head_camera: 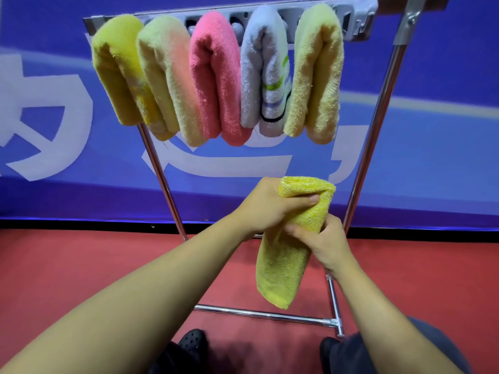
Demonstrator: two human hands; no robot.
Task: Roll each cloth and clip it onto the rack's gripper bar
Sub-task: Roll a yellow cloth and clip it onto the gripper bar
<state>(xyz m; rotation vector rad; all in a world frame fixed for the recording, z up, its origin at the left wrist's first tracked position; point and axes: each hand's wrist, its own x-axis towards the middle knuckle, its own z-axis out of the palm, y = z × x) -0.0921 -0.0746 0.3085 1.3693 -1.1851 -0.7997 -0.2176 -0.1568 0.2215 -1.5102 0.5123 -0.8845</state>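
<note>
Head view: gripped a rolled yellow cloth (290,238) in front of the rack (378,109), left hand (266,206) near its top, right hand (321,241) mid-roll, below five cloths (216,76) clipped on the gripper bar (359,20).

both bare forearms reach forward, the left hand (266,205) and right hand (322,240) curled close together, gripping a yellow cloth (286,255).

Five cloths (216,76) hang side by side on the gripper bar (359,20), a sixth cloth (286,260) below.
</note>
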